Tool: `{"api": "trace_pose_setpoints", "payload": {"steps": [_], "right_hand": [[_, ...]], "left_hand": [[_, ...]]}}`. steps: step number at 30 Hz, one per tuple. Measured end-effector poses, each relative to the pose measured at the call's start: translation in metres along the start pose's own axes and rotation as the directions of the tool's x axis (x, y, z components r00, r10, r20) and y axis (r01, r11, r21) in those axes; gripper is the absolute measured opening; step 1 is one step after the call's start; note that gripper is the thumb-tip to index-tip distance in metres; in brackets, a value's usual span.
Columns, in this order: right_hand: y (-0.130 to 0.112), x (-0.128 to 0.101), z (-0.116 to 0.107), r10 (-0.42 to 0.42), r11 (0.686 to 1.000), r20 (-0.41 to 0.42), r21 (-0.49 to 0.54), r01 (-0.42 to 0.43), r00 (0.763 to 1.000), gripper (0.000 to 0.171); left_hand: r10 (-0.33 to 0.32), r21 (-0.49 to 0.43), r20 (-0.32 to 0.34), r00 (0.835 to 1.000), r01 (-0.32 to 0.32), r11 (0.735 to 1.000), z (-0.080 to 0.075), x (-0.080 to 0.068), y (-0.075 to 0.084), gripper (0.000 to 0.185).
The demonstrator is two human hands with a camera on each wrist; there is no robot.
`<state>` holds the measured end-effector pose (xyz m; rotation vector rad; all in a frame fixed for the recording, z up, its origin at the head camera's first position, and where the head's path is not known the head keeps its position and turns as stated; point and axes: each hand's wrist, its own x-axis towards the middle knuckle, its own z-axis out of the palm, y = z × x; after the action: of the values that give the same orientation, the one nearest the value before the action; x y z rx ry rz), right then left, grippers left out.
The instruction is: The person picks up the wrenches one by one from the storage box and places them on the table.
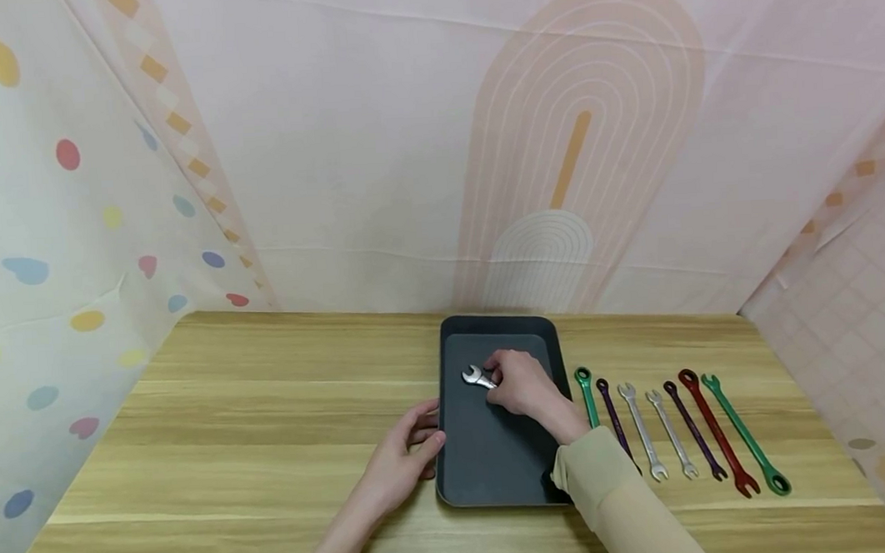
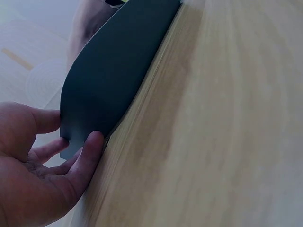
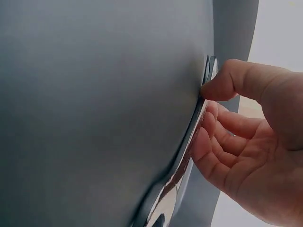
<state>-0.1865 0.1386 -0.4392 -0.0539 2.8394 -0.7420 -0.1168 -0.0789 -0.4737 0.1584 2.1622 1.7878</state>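
A dark grey rectangular tray point(image 1: 482, 466) lies on the wooden table. Over its inside, my right hand point(image 1: 521, 383) pinches a silver wrench point(image 1: 478, 378) between thumb and fingers. In the right wrist view the wrench point(image 3: 165, 198) runs close along the tray floor point(image 3: 94, 118), thumb on one side and fingers on the other. One open-jaw end points to the left in the head view, while the hand covers the rest. At the tray's left side, the fingertips of my left hand point(image 1: 398, 464) touch the outer wall point(image 2: 113, 61), its fingers loosely bent.
To the right of the tray several wrenches stand in a slanted row: green point(image 1: 587, 394), purple point(image 1: 610, 410), silver point(image 1: 643, 433), a smaller silver one point(image 1: 672, 434), another purple point(image 1: 694, 430), red point(image 1: 718, 431) and a long green one point(image 1: 745, 433). Patterned cloth point(image 1: 346, 148) hangs behind the table point(image 1: 270, 419).
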Motion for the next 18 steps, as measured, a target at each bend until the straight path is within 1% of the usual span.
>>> {"api": "trace_pose_setpoints", "payload": {"steps": [3, 6, 10, 18], "right_hand": [[0.0004, 0.0001, 0.0008, -0.009, 1.0, 0.009, 0.004, 0.009, 1.0, 0.032], [0.0002, -0.0005, 0.0011, -0.015, 1.0, 0.023, 0.019, 0.014, 1.0, 0.024], [-0.0006, -0.0012, 0.0019, -0.042, 0.999, 0.035, 0.008, 0.041, 0.999, 0.017], [-0.0045, -0.0058, 0.003, -0.099, 0.994, 0.022, -0.037, 0.099, 0.995, 0.016]], "left_hand": [[-0.002, -0.001, -0.002, 1.0, 0.002, 1.0, 0.0002, -0.0003, 0.0005, 0.049], [-0.001, -0.003, -0.003, 1.0, 0.001, 1.0, 0.0004, -0.0006, 0.0008, 0.049], [0.003, -0.006, -0.002, 1.0, -0.003, 1.0, 0.0007, -0.0007, 0.0005, 0.048], [0.002, -0.009, -0.006, 1.0, -0.002, 1.0, 0.0003, -0.0002, -0.0004, 0.049]]}}
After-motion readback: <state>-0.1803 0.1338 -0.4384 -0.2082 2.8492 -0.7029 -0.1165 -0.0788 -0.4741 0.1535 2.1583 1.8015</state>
